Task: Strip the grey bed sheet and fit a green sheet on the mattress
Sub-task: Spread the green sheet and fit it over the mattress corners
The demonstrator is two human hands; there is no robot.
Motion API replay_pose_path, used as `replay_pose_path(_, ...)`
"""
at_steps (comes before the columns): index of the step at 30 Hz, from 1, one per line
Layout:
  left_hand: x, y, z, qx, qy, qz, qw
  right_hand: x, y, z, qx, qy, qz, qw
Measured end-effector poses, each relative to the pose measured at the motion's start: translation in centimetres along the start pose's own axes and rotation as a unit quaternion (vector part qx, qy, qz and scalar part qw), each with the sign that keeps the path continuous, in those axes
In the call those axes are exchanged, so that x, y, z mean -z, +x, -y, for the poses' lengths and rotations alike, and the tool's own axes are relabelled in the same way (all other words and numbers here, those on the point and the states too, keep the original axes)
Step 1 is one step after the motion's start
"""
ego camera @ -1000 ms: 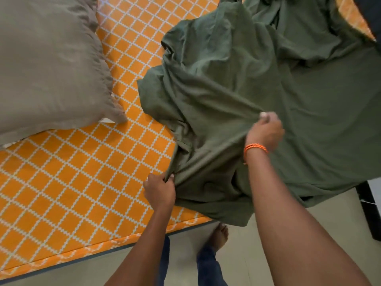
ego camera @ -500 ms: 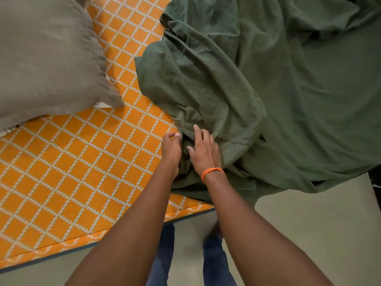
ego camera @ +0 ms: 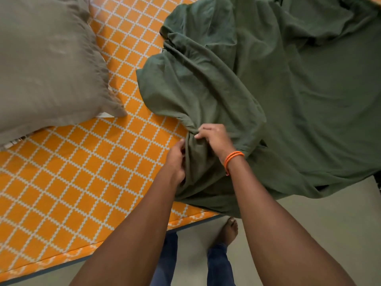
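- Flat on the cloth half a second ago, the right hand (ego camera: 215, 139) now curls, pinching a gathered fold of the green sheet (ego camera: 288, 96).
- Left hand (ego camera: 176, 159) grips the same bunch just beside it.
- Sheet lies crumpled over the orange-patterned mattress (ego camera: 82, 166), overhanging its near edge.
- Grey pillow (ego camera: 47, 65) sits far left.

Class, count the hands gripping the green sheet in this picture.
2: the left hand and the right hand grip the green sheet side by side, near the mattress edge.

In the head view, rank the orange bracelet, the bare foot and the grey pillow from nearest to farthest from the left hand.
Measured from the left hand:
1. Orange bracelet, just to the right, on the other wrist.
2. Bare foot, below on the floor.
3. Grey pillow, far upper left on the mattress.
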State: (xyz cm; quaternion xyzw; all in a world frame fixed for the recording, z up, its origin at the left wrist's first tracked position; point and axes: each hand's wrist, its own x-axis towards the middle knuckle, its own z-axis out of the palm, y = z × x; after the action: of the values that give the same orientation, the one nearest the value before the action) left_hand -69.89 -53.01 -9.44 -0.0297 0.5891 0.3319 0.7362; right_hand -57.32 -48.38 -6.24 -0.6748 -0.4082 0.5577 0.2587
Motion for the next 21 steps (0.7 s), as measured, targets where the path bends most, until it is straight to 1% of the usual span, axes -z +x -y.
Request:
replay_pose_path(1, -0.9, -0.3, -0.3, 0.009, 0.026, 0.021, 0.999, 0.6, -0.2, 0.6, 0.023, 0.096, -0.02, 0.995)
replay_pose_path(3, -2.7, -1.1, -1.2, 0.002, 0.046, 0.071, 0.996, 1.1, -0.5, 1.2, 0.049, 0.229, -0.051, 0.971)
replay_pose_path(4, -3.7, -1.2, -1.5, -0.003, 0.034, 0.096, 0.995, 1.2, -0.7, 1.4, 0.042, 0.281, -0.052, 0.957)
replay_pose_path(6, -5.1, -1.4, -2.5, -0.025, -0.007, 0.122, 0.992, 1.5, -1.0, 1.9, -0.013, 0.389, -0.032, 0.921)
replay_pose_path(7, -5.7, -1.4, -3.0, -0.039, -0.017, 0.126, 0.991, 1.8, -1.3, 2.1, -0.042, 0.43, -0.017, 0.902)
replay_pose_path(9, -6.6, -2.0, -4.0, -0.058, 0.012, 0.106, 0.993, 2.4, -2.4, 2.9, -0.055, 0.484, -0.006, 0.873)
replay_pose_path(11, -7.6, -3.6, -5.4, -0.073, 0.031, 0.082, 0.993, 3.1, -3.3, 3.9, -0.026, 0.506, -0.014, 0.862)
replay_pose_path(12, -7.8, -3.7, -5.9, -0.084, 0.018, 0.076, 0.993, 3.4, -3.7, 4.3, -0.014, 0.506, -0.025, 0.862)
replay_pose_path(13, -8.1, -4.1, -6.9, -0.097, -0.002, 0.062, 0.993, 3.9, -4.2, 5.1, -0.002, 0.495, -0.031, 0.869)
replay_pose_path(15, -8.3, -5.3, -9.2, -0.122, -0.039, 0.047, 0.991, 5.0, -4.9, 6.2, 0.03, 0.441, -0.043, 0.896)
replay_pose_path(18, -9.6, -6.7, -12.4, -0.139, -0.09, 0.071, 0.984, 6.5, -6.8, 8.1, 0.047, 0.361, -0.054, 0.93)
replay_pose_path(20, -10.8, -7.9, -14.6, -0.144, -0.127, 0.075, 0.979, 7.5, -8.6, 9.7, 0.038, 0.342, -0.066, 0.936)
replay_pose_path(21, -11.4, -8.3, -15.5, -0.147, -0.129, 0.073, 0.978, 7.9, -9.4, 10.3, 0.044, 0.331, -0.076, 0.94)
